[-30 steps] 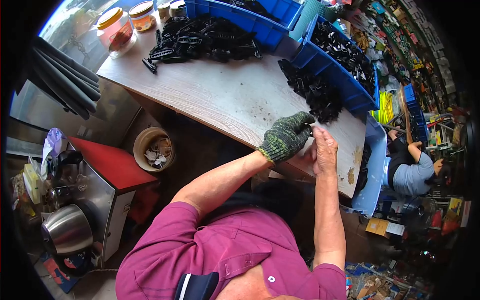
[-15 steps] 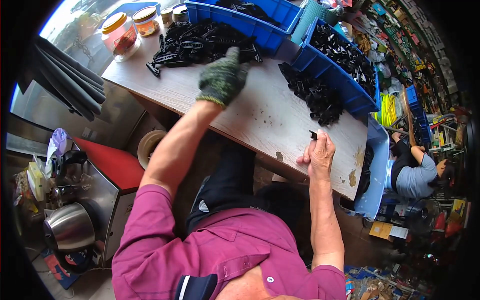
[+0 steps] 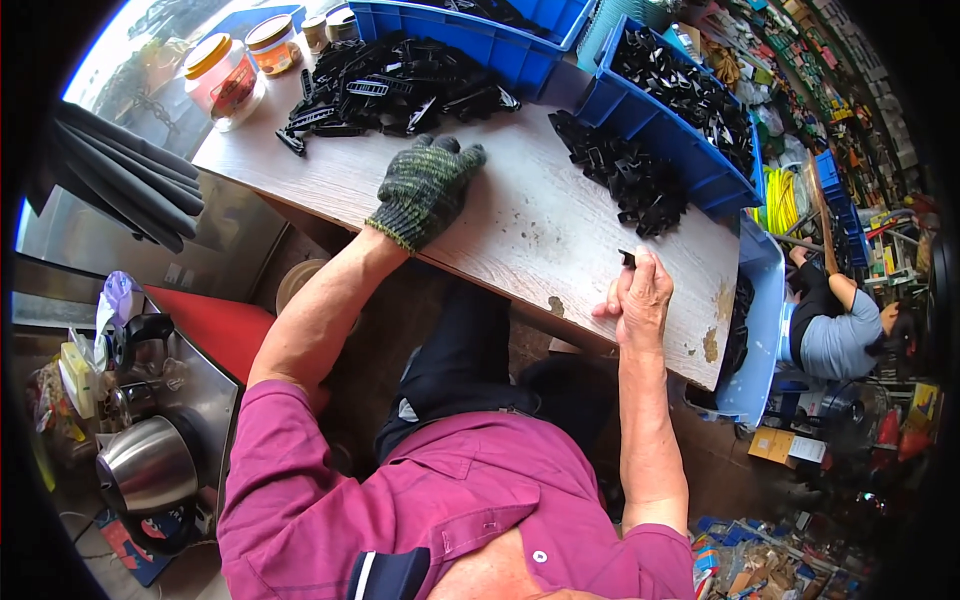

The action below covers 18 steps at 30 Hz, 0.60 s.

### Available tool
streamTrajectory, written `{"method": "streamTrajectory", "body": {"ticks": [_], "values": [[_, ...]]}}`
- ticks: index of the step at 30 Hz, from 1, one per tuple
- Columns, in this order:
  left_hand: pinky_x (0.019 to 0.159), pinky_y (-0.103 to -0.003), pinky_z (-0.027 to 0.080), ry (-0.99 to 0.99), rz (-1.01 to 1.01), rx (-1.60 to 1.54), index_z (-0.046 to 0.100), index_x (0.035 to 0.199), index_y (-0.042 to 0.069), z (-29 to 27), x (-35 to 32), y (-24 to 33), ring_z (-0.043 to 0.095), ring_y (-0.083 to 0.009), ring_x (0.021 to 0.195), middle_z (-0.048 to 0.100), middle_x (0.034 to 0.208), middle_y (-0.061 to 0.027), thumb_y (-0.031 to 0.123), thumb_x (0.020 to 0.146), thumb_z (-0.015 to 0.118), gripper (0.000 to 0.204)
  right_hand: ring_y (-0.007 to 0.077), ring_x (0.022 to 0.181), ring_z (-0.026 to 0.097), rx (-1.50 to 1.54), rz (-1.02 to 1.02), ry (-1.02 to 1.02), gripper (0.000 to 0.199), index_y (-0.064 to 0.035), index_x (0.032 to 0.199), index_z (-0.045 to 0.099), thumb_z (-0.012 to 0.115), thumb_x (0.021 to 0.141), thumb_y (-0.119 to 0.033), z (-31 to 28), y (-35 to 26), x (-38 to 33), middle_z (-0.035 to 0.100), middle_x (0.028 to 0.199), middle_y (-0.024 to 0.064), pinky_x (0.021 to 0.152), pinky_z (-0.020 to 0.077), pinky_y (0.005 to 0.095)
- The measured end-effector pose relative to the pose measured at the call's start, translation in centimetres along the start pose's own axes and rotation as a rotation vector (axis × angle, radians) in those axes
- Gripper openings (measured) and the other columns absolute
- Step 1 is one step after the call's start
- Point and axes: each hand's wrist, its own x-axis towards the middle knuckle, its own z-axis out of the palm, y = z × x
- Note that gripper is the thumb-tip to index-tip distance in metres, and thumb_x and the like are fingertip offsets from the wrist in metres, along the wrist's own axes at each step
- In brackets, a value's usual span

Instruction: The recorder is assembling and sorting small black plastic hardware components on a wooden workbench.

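Note:
My left hand (image 3: 425,190), in a dark green-grey knitted glove, is palm down over the table, just short of a pile of long black plastic parts (image 3: 390,85). Its fingers bend downward and their tips are hidden, so whatever they hold cannot be made out. My bare right hand (image 3: 643,297) is raised by the table's front edge, pinching a small black plastic piece (image 3: 627,259) between thumb and forefinger. Beyond it lies a heap of smaller black plastic parts (image 3: 630,180).
Blue bins (image 3: 690,165) of black parts border the pale worn table (image 3: 520,230). Jars (image 3: 222,90) stand at the back left. A light-blue tub (image 3: 762,330) is beside the right edge. Left of me is a metal kettle (image 3: 150,462). Another person (image 3: 835,335) is at far right.
My left hand has drawn back from the long parts toward me, its fingers now more bent. The right hand keeps its pinch on the small piece, nearly unmoved. The view has shifted slightly.

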Motion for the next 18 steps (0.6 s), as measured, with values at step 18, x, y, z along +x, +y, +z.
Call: {"method": "streamTrajectory", "body": {"ticks": [18], "values": [[0.083,-0.037,0.054,-0.031,-0.032,-1.011,0.068,0.113,0.0,1.1,-2.0,14.1,0.07,-0.0305,0.094,0.071,0.104,-0.0173,0.014,0.095,0.065,0.023,0.011,0.037,0.036,0.112,0.002,0.12,0.034,-0.0091,0.081,0.048,0.048,0.101,-0.036,0.1,-0.4,-0.8,0.033,0.049,-0.0017,0.036,0.0517,0.0352]]}}
